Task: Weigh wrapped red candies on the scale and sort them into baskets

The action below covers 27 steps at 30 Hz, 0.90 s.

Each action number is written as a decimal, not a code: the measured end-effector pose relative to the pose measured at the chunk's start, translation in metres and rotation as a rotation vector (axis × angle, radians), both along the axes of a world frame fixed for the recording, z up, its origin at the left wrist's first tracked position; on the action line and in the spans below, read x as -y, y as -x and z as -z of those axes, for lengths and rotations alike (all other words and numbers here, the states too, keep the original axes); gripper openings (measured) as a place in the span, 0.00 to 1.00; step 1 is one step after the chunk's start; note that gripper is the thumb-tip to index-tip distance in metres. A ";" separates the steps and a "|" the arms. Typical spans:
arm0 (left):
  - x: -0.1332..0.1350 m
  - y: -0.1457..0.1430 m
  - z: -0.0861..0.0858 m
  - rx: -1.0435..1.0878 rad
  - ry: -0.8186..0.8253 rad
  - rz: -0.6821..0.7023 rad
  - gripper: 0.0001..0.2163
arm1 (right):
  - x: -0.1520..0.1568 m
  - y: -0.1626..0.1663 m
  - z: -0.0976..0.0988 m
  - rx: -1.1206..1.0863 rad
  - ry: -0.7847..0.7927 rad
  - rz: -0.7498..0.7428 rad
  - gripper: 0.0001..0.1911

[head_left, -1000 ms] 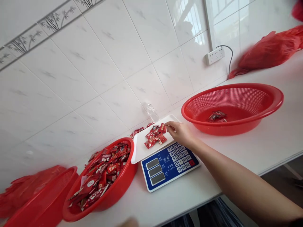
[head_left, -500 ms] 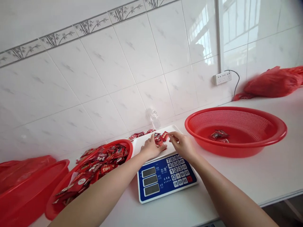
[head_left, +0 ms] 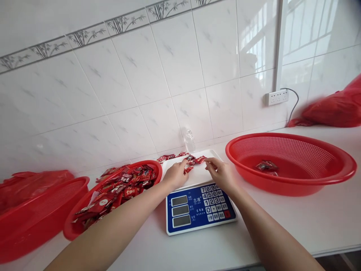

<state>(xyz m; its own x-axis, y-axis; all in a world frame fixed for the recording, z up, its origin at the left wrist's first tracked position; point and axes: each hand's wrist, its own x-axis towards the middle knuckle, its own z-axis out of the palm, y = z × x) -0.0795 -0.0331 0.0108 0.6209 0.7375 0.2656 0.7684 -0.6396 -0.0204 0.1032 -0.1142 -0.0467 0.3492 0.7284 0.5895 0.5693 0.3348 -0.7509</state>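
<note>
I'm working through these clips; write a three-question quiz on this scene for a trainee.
1. True or false: a clear plastic bottle stands behind the blue-and-white electronic scale.
2. The left hand and right hand are at small red wrapped packets on which part of the scale? A: keypad; B: white tray; C: displays.
3. Which red plastic basket beside the scale holds more packets, the left basket or the right basket?

Key: 1 true; 2 B; 3 the left basket.
</note>
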 end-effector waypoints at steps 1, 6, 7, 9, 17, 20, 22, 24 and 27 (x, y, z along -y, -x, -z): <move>-0.002 0.001 0.000 0.015 0.003 -0.004 0.21 | 0.000 0.000 0.000 0.000 0.002 -0.001 0.12; -0.010 0.001 0.000 0.052 0.062 -0.012 0.17 | 0.005 0.002 -0.003 -0.005 0.008 0.007 0.12; -0.011 0.001 0.000 0.050 0.071 -0.005 0.16 | 0.005 0.002 -0.004 -0.006 0.010 0.012 0.12; -0.014 0.000 0.000 0.046 0.086 0.019 0.15 | 0.006 0.002 -0.005 -0.006 0.012 0.021 0.12; -0.018 0.002 0.004 0.032 0.047 0.132 0.12 | 0.007 0.002 -0.005 -0.009 0.008 0.007 0.13; -0.013 0.005 0.004 0.027 0.005 0.155 0.11 | 0.006 0.002 -0.003 -0.015 0.003 -0.001 0.14; -0.010 0.006 0.005 0.014 -0.021 0.174 0.11 | 0.006 0.002 -0.003 -0.014 0.002 -0.005 0.14; -0.007 0.008 0.004 -0.017 -0.056 0.196 0.11 | 0.007 0.002 -0.002 -0.011 0.006 -0.008 0.15; -0.005 0.015 -0.003 -0.047 -0.122 0.227 0.11 | 0.008 0.002 0.000 -0.005 0.022 -0.005 0.16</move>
<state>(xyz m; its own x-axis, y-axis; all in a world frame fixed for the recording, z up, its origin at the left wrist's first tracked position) -0.0946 -0.0277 0.0141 0.7806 0.5420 0.3112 0.6019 -0.7861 -0.1406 0.1016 -0.1221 -0.0465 0.3479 0.7430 0.5718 0.5641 0.3212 -0.7606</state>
